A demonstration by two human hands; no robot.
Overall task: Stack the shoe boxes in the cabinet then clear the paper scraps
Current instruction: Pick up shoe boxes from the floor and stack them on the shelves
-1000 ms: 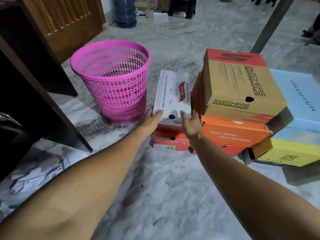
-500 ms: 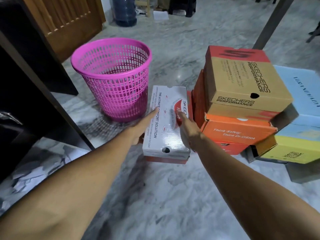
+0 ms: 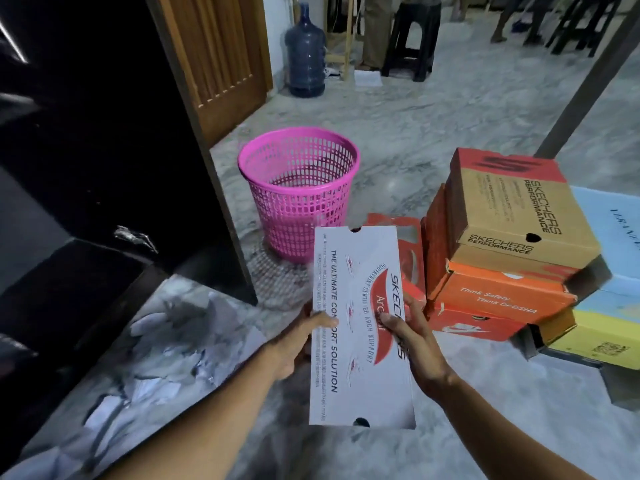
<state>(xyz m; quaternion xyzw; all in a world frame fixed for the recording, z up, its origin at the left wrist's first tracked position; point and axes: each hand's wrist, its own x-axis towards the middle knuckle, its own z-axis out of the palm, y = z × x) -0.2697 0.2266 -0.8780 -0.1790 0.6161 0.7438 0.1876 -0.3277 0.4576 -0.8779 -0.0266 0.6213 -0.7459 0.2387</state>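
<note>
I hold a white Skechers shoe box (image 3: 360, 358) lifted above the floor, its lid facing up. My left hand (image 3: 299, 336) grips its left edge with the thumb on the lid. My right hand (image 3: 412, 337) grips the right edge, thumb on the lid too. To the right stands a stack of shoe boxes: a brown-and-red Skechers Performance box (image 3: 512, 209) on an orange box (image 3: 498, 292) on a red box (image 3: 474, 327). Another red box (image 3: 408, 251) lies behind the held one. Paper scraps (image 3: 149, 372) litter the floor at lower left. The dark cabinet (image 3: 104, 161) is on the left.
A pink plastic basket (image 3: 299, 192) stands on the marble floor beside the cabinet. A light blue box (image 3: 613, 230) and a yellow box (image 3: 602, 341) sit at the far right. A water jug (image 3: 306, 57), a wooden door (image 3: 221, 64), stools and a person's legs are farther back.
Both hands have lifted the white box off the red box and drawn it toward me. The view has tilted up, showing more of the room.
</note>
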